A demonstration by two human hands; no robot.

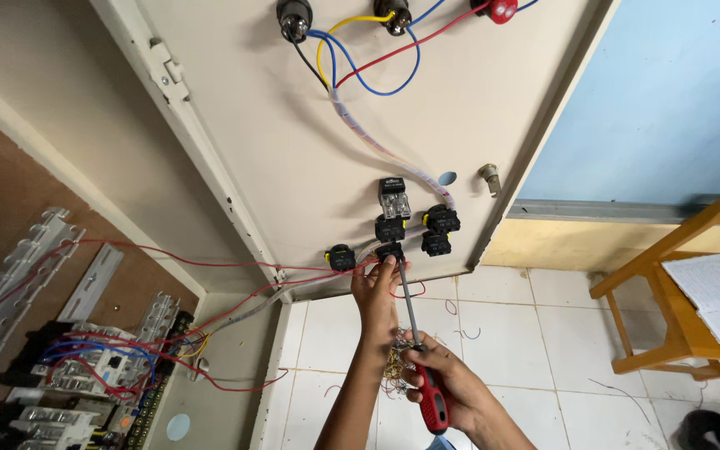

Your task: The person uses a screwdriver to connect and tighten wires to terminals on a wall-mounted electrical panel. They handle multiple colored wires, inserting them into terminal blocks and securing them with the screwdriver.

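Observation:
My right hand (452,385) grips a screwdriver (423,367) with a red and black handle. Its thin shaft runs up to a black switch block (390,250) at the lower edge of the open beige cabinet door (293,150). My left hand (377,287) reaches up beside it, fingertips pinching the same block and a red wire there. More black switch blocks (439,229) and a clear-topped one (394,202) sit just above, fed by a wrapped wire bundle (377,146).
Inside the cabinet at lower left are breakers and terminal blocks (85,375) with red and blue wires. Wire scraps lie on the white tiled floor (527,333). A wooden chair (685,292) with papers stands at right, by a blue wall.

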